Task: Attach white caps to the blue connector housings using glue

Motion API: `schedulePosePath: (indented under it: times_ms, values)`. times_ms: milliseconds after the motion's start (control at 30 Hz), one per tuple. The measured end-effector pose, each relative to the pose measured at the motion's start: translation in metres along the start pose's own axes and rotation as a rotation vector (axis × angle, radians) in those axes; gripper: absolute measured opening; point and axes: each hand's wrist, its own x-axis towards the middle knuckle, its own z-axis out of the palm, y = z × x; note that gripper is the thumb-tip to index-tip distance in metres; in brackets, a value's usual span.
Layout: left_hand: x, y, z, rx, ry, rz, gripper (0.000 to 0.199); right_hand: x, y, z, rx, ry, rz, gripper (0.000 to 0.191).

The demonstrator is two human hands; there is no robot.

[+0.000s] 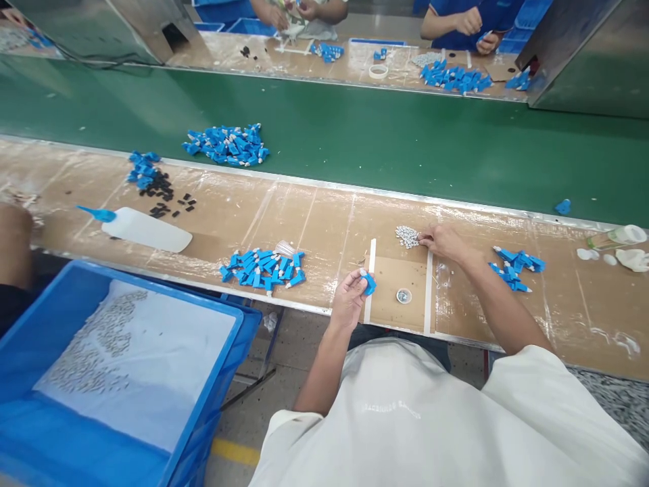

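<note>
My left hand [348,297] is closed round a small blue plastic part [369,284] with a white tip, held up near the table's front edge. Further forward, my right hand [442,241] has its fingertips pinched at the right side of a pile of small grey pieces [407,236]. Whether a piece is between those fingers is too small to make out. Between two white tape strips sits a little round cup [404,295] with dark contents. A heap of blue parts [263,269] lies left of my left hand, and a smaller group [516,268] is right of my right forearm.
A white squeeze bottle [147,228] lies on the left, near black pieces [161,193]. A blue crate [203,297] stands below the table's left part. Beyond runs a green conveyor belt [355,135] carrying a blue heap [226,145]. Two people's hands work across it. A jar [618,236] lies far right.
</note>
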Motion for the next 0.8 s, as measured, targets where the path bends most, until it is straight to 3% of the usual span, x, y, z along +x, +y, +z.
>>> schedulePosePath:
  times_ms: [200,333,433,533,667,800]
  values:
    - [-0.003,0.003,0.007,-0.017,-0.015,-0.022,0.041,-0.007,-0.012,-0.022,0.054,-0.026,0.014,0.018]
    - [-0.008,0.009,0.017,-0.046,-0.071,-0.076,0.04,-0.034,-0.033,-0.035,0.666,0.051,0.003,0.031]
    - [-0.014,0.014,0.029,-0.04,-0.154,-0.14,0.042,-0.061,-0.059,-0.032,1.149,0.021,-0.014,0.042]
    - [-0.019,0.019,0.042,-0.027,-0.224,-0.183,0.044,-0.082,-0.085,-0.024,1.416,-0.011,0.006,0.041]
    - [-0.024,0.022,0.053,-0.015,-0.275,-0.212,0.049,-0.098,-0.1,-0.018,1.572,-0.01,0.019,0.036]
    - [-0.024,0.019,0.054,-0.002,-0.27,-0.214,0.051,-0.098,-0.089,-0.015,1.51,0.034,0.007,0.035]
